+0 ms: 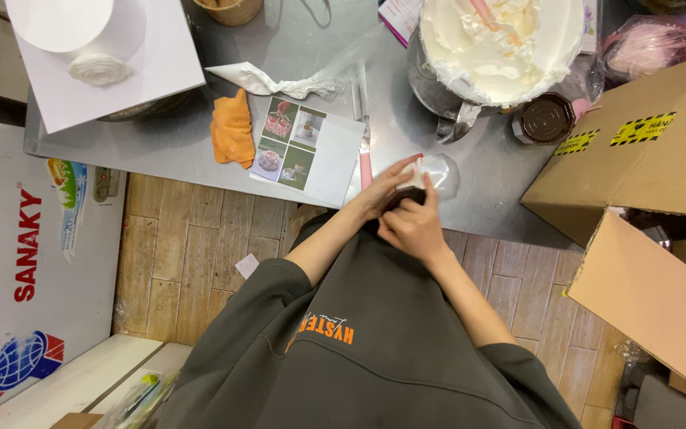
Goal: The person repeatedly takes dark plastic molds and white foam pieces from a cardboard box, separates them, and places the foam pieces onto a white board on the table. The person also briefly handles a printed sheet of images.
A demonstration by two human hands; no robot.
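Note:
Both of my hands meet at the front edge of a steel table point(486, 199), just above my grey sweatshirt. My left hand point(376, 195) pinches a clear plastic bag point(441, 171) with a bit of white in it, fingers stretched toward the bag's mouth. My right hand point(414, 228) curls around a small dark object point(406, 195) at the bag's near end. What the dark object is cannot be told. The rest of the bag lies limp on the table top.
A metal bowl of white cream point(502, 40) stands at the back, a brown-lidded jar point(545, 119) beside it. An open cardboard box point(645, 151) fills the right. A photo sheet point(303, 147), orange cloth point(232, 127), pink-handled tool point(364, 155) and white board point(121, 79) lie left. A white chest freezer point(25, 238) stands far left.

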